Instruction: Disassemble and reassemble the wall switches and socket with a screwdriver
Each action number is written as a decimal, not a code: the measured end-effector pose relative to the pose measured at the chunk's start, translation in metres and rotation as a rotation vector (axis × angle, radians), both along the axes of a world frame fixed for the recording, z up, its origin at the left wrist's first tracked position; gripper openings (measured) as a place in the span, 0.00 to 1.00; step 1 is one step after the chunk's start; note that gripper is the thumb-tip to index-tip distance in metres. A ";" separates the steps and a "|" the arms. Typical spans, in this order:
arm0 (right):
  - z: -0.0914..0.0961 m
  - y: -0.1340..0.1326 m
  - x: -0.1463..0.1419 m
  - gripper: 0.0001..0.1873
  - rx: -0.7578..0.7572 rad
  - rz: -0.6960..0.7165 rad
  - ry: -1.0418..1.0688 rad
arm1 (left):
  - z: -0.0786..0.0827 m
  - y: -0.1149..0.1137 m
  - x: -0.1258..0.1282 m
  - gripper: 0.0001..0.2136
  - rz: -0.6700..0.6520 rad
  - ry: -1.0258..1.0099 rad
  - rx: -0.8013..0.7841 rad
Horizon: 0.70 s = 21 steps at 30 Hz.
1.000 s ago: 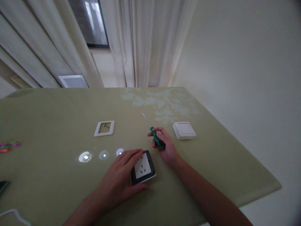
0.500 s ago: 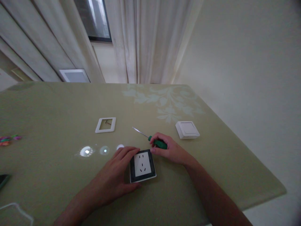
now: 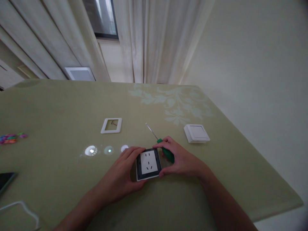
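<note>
A wall socket with a white face and a black surround is held between both hands, over the near middle of the table. My left hand grips its left side, fingers at the top edge and thumb at the bottom. Against the socket's right side, my right hand has a fingertip at the top corner and the thumb near the lower corner. A screwdriver with a green handle is tucked in that same hand, its thin shaft pointing away and to the left.
Beyond the hands lies a white square frame with small screws showing inside its opening. A white switch box sits to the right. Colourful small pieces, a dark flat object and a white cable are at the left.
My right hand has spread its fingers around the socket's right side, keeping the screwdriver in the palm. The screwdriver's shaft has swung more upright, and the view has shifted slightly.
</note>
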State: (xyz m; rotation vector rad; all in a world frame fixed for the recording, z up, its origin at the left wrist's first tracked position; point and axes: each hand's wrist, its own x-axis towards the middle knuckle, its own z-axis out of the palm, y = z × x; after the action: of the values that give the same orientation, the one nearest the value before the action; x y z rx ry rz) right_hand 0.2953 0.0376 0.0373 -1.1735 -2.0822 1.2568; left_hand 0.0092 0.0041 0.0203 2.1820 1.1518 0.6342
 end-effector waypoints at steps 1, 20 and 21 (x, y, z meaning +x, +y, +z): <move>0.000 0.000 0.000 0.47 0.016 0.013 -0.008 | 0.000 0.000 0.000 0.37 0.000 -0.004 0.003; 0.010 -0.008 -0.003 0.48 0.265 0.097 -0.365 | -0.006 0.004 -0.007 0.36 0.027 -0.087 -0.136; 0.010 -0.008 -0.003 0.49 0.271 0.097 -0.371 | -0.006 0.005 -0.007 0.36 0.029 -0.095 -0.141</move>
State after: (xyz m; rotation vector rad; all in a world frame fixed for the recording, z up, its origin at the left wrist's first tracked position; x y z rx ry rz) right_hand 0.2922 0.0296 0.0468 -1.2650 -2.5088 0.8034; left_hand 0.0025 0.0087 0.0145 1.9992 1.1449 0.6422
